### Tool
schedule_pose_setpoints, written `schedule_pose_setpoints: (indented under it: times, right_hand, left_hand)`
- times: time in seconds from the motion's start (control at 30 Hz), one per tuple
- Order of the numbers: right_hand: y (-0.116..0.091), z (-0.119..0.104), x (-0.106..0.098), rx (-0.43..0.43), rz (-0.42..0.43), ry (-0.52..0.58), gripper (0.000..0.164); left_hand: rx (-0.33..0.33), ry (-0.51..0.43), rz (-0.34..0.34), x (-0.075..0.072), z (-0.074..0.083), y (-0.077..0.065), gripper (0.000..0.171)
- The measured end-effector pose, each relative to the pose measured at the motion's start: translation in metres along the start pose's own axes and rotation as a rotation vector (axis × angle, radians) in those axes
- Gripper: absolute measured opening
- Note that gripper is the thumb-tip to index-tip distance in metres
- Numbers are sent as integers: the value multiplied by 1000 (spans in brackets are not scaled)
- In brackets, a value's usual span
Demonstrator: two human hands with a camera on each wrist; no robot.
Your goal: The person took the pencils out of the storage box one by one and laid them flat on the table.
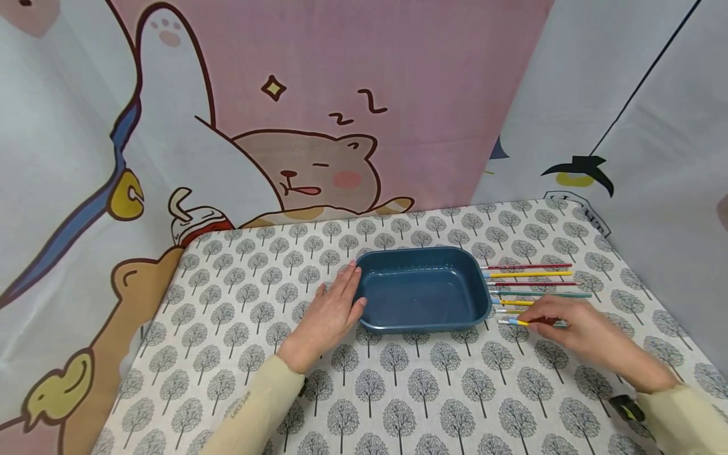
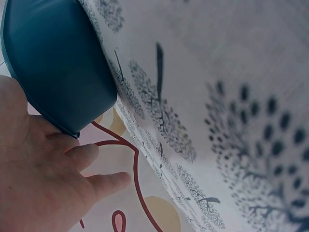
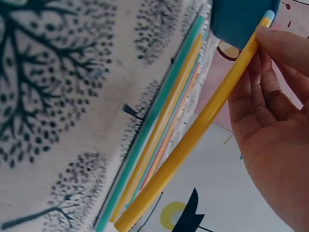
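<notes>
My right hand (image 1: pixel 586 328) pinches a slim yellow pencil-like stick (image 3: pixel 193 128) between thumb and fingers, close to its light blue end. In the right wrist view the stick slants above the others, its blunt far end toward the camera. A teal stick (image 3: pixel 152 118) lies on the cloth beneath it. My left hand (image 1: pixel 330 313) rests against the left end of a dark blue rectangular tray (image 1: pixel 421 294), fingers extended along the rim. In the left wrist view the tray's outer wall (image 2: pixel 63 63) rises beside those fingers. Nothing lies inside the tray.
Several sticks lie roughly parallel right of the tray, among them a red one (image 1: pixel 534 266), a yellow one (image 1: pixel 531 274) and a green one (image 1: pixel 546 294). A tree-print cloth (image 1: pixel 409 392) covers the table. Cartoon-print curtains (image 1: pixel 443 95) hang behind and beside it.
</notes>
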State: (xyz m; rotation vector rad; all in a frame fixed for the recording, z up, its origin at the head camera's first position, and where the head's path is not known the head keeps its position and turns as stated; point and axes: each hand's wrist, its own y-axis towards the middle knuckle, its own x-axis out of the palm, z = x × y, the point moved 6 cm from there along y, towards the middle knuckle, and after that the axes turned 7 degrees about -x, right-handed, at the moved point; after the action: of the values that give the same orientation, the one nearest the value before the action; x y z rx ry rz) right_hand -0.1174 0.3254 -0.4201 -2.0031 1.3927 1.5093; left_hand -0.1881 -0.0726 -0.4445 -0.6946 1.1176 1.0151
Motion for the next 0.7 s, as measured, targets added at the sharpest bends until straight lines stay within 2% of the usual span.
schedule_pose_setpoints:
  times: [0.17,0.4,0.7]
  right_hand:
    - [-1,3,7,-26,-5,32,38]
    - [-2,9,15,-19,-33,62,37]
    - [-1,13,22,-21,-43,35,38]
  left_hand:
    - [2,-3,3,-1,0,0,66]
    - [4,-5,0,-2,1,0,66]
    - [0,5,-4,-1,1,-1,66]
